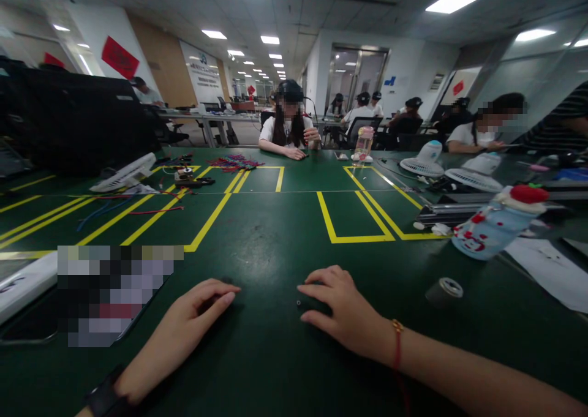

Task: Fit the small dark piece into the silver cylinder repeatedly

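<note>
Right hand (340,310): fingers clamped round black part (313,304); keep it steady, bench (261,349)-low. Left hand (195,313): can't tell if fingers grip.

Left hand (199,307) is loosely bent, thumb (224,302) near the fingers (215,286); left forearm (154,359) angles inward. Right hand (342,307) curves palm-down in a grip, right forearm (459,362) extending from lower right.

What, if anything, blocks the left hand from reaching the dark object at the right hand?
Nothing visible does: green tabletop spans the gap between the left hand and the dark object, which the right hand partly covers.
</note>
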`<state>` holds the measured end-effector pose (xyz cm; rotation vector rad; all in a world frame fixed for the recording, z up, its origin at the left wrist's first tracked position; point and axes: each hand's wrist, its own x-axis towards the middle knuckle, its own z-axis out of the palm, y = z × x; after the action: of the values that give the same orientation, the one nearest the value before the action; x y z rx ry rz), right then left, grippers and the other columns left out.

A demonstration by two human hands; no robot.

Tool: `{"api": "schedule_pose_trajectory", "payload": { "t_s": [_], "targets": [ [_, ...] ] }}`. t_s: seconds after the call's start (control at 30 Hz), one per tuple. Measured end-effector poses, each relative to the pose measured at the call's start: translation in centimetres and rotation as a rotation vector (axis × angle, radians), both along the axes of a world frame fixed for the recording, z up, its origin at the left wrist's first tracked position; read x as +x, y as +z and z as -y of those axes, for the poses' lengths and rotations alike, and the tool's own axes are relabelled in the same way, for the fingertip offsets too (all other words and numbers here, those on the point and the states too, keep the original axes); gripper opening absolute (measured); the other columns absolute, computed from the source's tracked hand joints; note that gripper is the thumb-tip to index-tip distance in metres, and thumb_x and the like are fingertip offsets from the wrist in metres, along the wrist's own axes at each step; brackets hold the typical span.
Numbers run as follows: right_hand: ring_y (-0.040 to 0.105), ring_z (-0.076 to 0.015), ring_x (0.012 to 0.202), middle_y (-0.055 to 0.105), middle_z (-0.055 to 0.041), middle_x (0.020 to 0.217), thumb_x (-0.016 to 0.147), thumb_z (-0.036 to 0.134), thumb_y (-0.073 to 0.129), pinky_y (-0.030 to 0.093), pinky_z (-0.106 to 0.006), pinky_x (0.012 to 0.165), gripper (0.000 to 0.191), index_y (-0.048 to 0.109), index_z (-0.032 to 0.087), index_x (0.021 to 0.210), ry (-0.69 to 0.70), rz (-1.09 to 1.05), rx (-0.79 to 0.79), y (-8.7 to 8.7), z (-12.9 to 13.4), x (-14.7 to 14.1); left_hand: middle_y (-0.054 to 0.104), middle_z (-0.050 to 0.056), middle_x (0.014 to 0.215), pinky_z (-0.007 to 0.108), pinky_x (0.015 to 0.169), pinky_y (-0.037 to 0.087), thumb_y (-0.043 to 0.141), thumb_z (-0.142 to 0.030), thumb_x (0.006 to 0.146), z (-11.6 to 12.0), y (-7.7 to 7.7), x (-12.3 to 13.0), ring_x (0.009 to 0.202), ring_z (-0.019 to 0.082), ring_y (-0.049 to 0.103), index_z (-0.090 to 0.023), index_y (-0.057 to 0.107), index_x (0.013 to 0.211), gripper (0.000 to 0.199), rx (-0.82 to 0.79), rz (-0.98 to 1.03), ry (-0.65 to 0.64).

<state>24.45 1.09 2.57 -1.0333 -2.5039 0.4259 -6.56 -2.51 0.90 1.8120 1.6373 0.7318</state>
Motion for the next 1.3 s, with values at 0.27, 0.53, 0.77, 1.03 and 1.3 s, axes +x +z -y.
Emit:
{"api": "schedule_pose_trajectory", "payload": {
  "t_s": [0.27, 0.53, 0.77, 1.03, 1.3],
  "targets": [
    [0.052, -0.0172, 0.094, 0.061, -0.005, 0.099, 0.088, 0.031, 0.049, 0.041, -0.036, 0.083, 0.019, 0.063, 0.023, 0.098, -0.132, -0.033, 0.132, 2.7, -0.1, 4.7, 0.065, 0.001, 0.107, 0.033, 0.085, 0.049, 0.05, -0.042, 0.09, 0.2, 0.4, 0.6, 0.099, 0.022, 0.061, -0.029, 0.066, 0.107, 0.027, 0.033, -0.017, -0.038],
    [0.06, -0.0222, 0.091, 0.065, -0.006, 0.101, 0.082, 0.047, 0.053, 0.046, -0.04, 0.079, 0.023, 0.066, 0.028, 0.089, -0.728, 0.174, 0.262, 3.1, 0.5, 21.3, 0.063, 0.001, 0.107, 0.034, 0.089, 0.048, 0.05, -0.041, 0.09, 0.1, 0.4, 0.8, 0.099, 0.021, 0.06, -0.029, 0.067, 0.105, 0.025, 0.026, -0.033, -0.075],
    [0.065, -0.0201, 0.076, 0.067, -0.0076, 0.103, 0.083, 0.049, 0.053, 0.051, -0.033, 0.061, 0.028, 0.069, 0.03, 0.095, -0.783, 0.177, 0.132, 1.7, 1.1, 23.0, 0.064, 0.002, 0.106, 0.037, 0.09, 0.048, 0.049, -0.042, 0.09, 0.2, 0.3, 0.4, 0.099, 0.023, 0.06, -0.028, 0.067, 0.105, 0.027, 0.031, -0.041, -0.099],
    [0.065, -0.026, 0.089, 0.064, -0.0008, 0.113, 0.079, 0.058, 0.052, 0.057, -0.038, 0.06, 0.038, 0.068, 0.032, 0.102, -0.685, 0.159, 0.074, 0.6, 0.2, 24.0, 0.065, 0.001, 0.106, 0.033, 0.089, 0.049, 0.051, -0.04, 0.089, 0.2, 0.7, 0.7, 0.098, 0.022, 0.061, -0.03, 0.068, 0.106, 0.026, 0.046, -0.04, -0.081],
    [0.062, -0.0268, 0.103, 0.057, -0.0027, 0.126, 0.079, 0.052, 0.058, 0.058, -0.038, 0.072, 0.053, 0.053, 0.033, 0.128, -0.645, 0.094, -0.038, -0.8, 0.4, 23.1, 0.065, 0.002, 0.105, 0.032, 0.087, 0.049, 0.049, -0.041, 0.09, 0.3, 0.7, 0.7, 0.097, 0.021, 0.062, -0.029, 0.067, 0.107, 0.027, 0.028, -0.035, -0.105]
  ]
}}
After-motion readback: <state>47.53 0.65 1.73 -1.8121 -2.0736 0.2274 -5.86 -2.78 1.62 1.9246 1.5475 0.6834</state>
